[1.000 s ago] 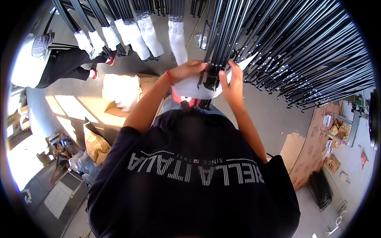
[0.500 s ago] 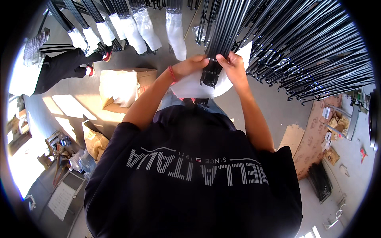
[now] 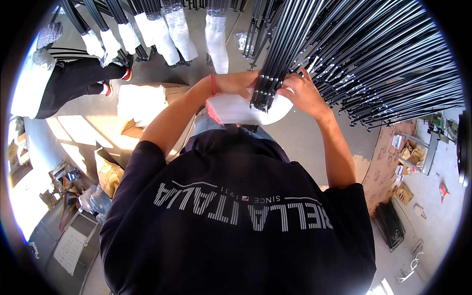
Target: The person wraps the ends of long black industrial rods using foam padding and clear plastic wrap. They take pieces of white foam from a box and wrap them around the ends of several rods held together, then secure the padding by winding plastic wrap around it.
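A bundle of thin black metal rods (image 3: 278,61) slants down in front of me, its lower ends lying over a white wrapping sheet (image 3: 236,110). My left hand (image 3: 236,84), with a red band at the wrist, is closed against the bundle's left side; some of its fingertips are hidden behind the rods. On the other side my right hand (image 3: 304,93) has its fingers bent and pinches the sheet's edge close to the rods. The sheet curves beneath the rod ends, a reddish strip showing at its left edge.
Many loose black rods (image 3: 383,64) lean in a dense row at the right. Rod bundles with white-wrapped ends (image 3: 216,46) hang along the far left. An open cardboard box (image 3: 130,125) holds white material. Another person (image 3: 73,86) stands at the left.
My right hand has shifted right and nearer, from thumb on the rods to the bundle's side. My left thumb has come off the bundle's front. The sheet's raised right corner is lower.
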Tool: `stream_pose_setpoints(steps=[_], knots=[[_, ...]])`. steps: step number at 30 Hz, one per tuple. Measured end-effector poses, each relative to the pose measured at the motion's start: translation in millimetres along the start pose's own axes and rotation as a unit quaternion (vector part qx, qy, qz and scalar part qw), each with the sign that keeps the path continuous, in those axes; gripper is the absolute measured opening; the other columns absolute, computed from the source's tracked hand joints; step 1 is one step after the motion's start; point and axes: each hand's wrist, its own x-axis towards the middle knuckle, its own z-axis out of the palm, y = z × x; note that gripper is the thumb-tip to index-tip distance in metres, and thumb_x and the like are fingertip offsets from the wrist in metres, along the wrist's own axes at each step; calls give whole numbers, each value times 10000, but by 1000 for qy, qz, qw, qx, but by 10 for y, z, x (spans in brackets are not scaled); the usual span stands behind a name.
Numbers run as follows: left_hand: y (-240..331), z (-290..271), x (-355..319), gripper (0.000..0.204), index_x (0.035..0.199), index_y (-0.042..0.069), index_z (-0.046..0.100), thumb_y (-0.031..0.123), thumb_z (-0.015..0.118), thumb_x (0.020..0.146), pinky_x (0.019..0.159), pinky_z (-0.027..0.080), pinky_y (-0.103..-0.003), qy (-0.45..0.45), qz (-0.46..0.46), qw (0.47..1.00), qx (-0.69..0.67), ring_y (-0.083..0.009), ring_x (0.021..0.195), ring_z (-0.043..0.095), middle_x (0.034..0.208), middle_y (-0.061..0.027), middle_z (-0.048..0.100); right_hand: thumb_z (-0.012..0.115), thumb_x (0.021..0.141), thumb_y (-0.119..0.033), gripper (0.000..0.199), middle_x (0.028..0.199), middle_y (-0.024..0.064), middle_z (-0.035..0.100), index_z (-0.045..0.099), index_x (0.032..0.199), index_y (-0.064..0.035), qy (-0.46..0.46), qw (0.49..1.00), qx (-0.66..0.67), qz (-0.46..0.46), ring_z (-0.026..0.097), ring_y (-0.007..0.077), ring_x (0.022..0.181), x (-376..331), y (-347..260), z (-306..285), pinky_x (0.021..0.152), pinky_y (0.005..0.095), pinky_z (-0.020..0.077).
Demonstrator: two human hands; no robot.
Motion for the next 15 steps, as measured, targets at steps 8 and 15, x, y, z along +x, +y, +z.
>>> stream_pose_setpoints(steps=[8, 15], knots=[[-20, -135, 56, 482, 1213, 9, 408, -4, 486, 738, 881, 373, -260, -22, -57, 995, 82, -120, 1025, 462, 1116, -50, 504, 629, 685, -124, 63, 753, 17, 590, 605, 672, -68, 88, 983, 157, 27, 550, 167, 825, -11, 241, 324, 958, 395, 245], [34, -64, 40, 457, 1210, 10, 414, -61, 427, 758, 868, 377, -262, 6, -49, 995, 87, -116, 1011, 463, 1094, -48, 514, 632, 643, -84, 72, 673, 12, 580, 572, 613, -56, 166, 968, 188, 10, 551, 164, 727, 30, 201, 317, 912, 353, 255]])
